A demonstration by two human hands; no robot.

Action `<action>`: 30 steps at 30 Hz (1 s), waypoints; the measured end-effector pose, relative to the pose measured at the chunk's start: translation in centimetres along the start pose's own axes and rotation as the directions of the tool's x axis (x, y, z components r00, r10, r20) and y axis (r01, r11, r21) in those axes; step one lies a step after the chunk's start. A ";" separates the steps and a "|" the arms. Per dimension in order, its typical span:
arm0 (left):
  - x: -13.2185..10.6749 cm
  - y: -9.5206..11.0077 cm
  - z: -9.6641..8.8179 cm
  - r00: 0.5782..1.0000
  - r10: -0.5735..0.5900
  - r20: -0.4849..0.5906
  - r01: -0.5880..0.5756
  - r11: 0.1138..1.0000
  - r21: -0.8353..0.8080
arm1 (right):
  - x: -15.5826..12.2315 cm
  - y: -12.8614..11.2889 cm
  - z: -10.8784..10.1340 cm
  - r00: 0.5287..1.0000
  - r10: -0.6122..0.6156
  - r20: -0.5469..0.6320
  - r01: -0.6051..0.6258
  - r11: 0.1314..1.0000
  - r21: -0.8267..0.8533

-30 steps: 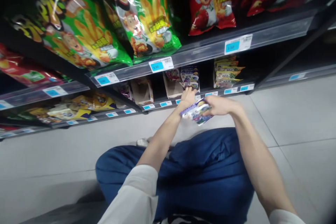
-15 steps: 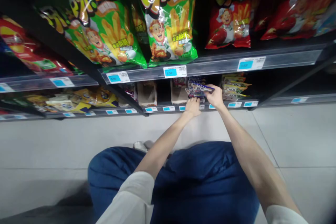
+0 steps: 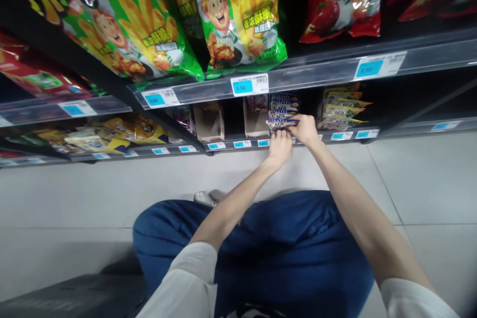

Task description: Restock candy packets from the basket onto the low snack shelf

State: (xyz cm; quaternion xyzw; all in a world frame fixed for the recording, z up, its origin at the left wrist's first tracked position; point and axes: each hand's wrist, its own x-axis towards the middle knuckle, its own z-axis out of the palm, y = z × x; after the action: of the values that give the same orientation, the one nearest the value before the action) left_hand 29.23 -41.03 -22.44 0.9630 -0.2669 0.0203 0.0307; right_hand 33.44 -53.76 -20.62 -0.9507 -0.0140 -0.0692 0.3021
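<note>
My right hand (image 3: 305, 130) pinches the right end of a small blue-and-white snack packet (image 3: 279, 122) at the front of a row on the low shelf. Behind it, similar blue-and-white packets (image 3: 283, 102) stand in a stack leaning back. My left hand (image 3: 280, 145) is just below the front packet, at the shelf's edge, with its fingers curled and close together. What those fingers grip, if anything, is hidden. To the right of my right hand are yellow-green snack packets (image 3: 341, 110) in a similar row.
Left of the row stand open cardboard boxes (image 3: 257, 123). Overhead, a shelf edge (image 3: 313, 77) juts out, with large green chip bags (image 3: 238, 25) and a red bag (image 3: 343, 5) on it. A dark grey object (image 3: 74, 298) lies at lower left, beside my knees.
The packet in my right hand has dropped slightly and now lies level against the front of the row. My left hand has shifted a little right. The view has moved closer to the shelves.
</note>
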 end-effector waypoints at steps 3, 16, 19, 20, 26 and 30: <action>-0.2 -0.2 0.0 1.000 0.009 0.023 -0.009 1.000 0.003 | 0.1 0.7 0.0 0.996 0.078 0.053 -0.079 0.996 0.029; -0.3 -0.8 0.6 1.000 0.003 0.000 -0.003 1.000 -0.018 | -0.1 -1.0 -2.5 0.995 -0.073 0.063 0.077 0.994 -0.072; -0.2 -0.6 0.9 1.000 -0.026 0.011 0.026 0.999 -0.025 | -0.5 -2.1 -2.3 0.986 -0.107 0.129 0.132 0.969 -0.209; -0.1 -0.5 1.0 0.999 -0.029 0.020 0.029 0.999 -0.027 | -0.6 -2.3 -2.1 0.983 -0.099 0.155 0.137 0.956 -0.258; -0.4 -0.3 0.9 0.999 0.045 0.021 -0.045 0.999 0.013 | -0.6 -1.5 -0.5 0.985 -0.003 0.174 0.064 0.937 -0.343; -0.7 0.0 0.6 0.999 0.031 0.039 -0.033 0.998 0.054 | -0.7 -2.0 -0.9 0.983 0.016 0.182 0.056 0.922 -0.382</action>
State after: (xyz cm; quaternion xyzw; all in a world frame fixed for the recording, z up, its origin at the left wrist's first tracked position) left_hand 28.67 -40.71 -23.05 0.9593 -0.2822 0.0098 -0.0012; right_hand 32.53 -52.64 -18.85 -0.9936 -0.0373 0.0131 0.1058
